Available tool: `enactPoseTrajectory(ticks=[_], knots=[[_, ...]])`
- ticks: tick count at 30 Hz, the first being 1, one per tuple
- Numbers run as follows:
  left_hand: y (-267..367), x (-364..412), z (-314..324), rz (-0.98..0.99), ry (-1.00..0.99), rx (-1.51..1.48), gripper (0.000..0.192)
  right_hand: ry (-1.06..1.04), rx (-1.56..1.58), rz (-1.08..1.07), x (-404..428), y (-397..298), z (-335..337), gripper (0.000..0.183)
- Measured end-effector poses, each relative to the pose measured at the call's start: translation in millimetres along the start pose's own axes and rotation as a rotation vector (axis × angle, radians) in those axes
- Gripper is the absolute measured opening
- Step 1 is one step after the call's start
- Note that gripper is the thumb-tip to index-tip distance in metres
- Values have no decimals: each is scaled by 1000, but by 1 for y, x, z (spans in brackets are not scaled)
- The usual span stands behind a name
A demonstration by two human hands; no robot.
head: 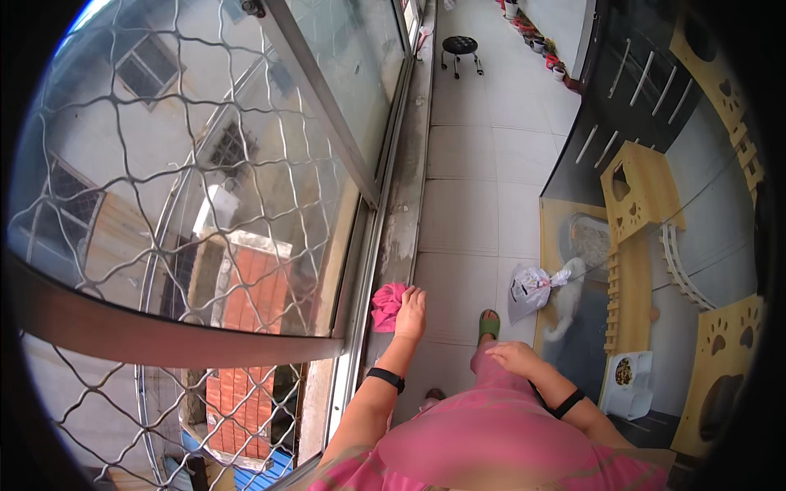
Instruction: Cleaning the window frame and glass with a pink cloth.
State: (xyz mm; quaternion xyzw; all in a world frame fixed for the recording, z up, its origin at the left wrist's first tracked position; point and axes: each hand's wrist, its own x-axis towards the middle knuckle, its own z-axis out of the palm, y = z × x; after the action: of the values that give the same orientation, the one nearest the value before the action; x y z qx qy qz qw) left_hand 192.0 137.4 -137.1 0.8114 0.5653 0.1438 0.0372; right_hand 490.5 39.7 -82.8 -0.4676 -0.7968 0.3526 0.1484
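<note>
My left hand is at the window sill, its fingers on the edge of a crumpled pink cloth. The cloth lies bunched on the worn ledge beside the sliding window track. My right hand hangs over the thigh of my pink clothing, with its fingers bent. Nothing can be made out in that hand, and its palm is hidden. Both wrists wear black bands.
A sliding window with metal mesh stands at left. On the tiled floor are a tied plastic bag and a black wheeled stool. At right, a glass-fronted enclosure holds a white cat and a wooden cat house. Potted plants line the far wall.
</note>
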Motion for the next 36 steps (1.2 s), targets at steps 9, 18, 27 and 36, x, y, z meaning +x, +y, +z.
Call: enactPoseTrajectory(ticks=[9,18,27,36], knots=[[-45,178,1,-517,194,-247,22,11,47,9,119,97,-130,18],[-84,290,28,-441,158,-57,23,-4,57,-27,266,149,-185,19],[-46,437,-60,-352,397,-572,29,-178,1432,436,475,91,-234,60],[-41,437,-179,-210,870,11,27,63,1610,-212,655,9,-325,61]])
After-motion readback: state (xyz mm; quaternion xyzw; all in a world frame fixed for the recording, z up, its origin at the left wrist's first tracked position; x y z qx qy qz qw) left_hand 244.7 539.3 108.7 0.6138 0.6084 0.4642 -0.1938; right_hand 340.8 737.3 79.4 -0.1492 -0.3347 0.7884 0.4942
